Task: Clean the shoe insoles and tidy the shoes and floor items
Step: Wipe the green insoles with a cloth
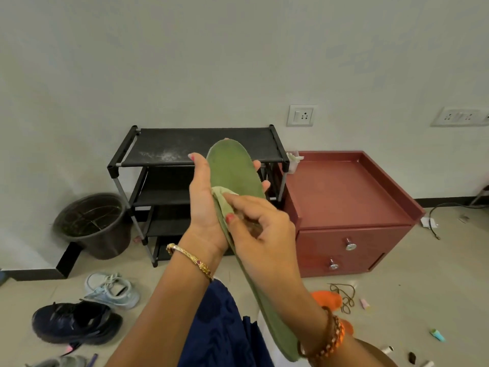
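A long green insole (234,170) is held up in front of me, toe end pointing toward the shoe rack. My left hand (205,200) grips it from the left side, fingers wrapped behind it. My right hand (258,223) presses a small pale green cloth (223,198) against the insole's middle. On the floor at the lower left lie a light blue sneaker (112,290) and a dark navy sneaker (75,323). A grey shoe (60,362) shows at the bottom edge.
A black shoe rack (158,154) stands against the wall, with a dark round bin (92,223) to its left and a maroon drawer cabinet (349,207) to its right. Small items, a brown lace (344,295) and an orange object (326,299) litter the floor at right.
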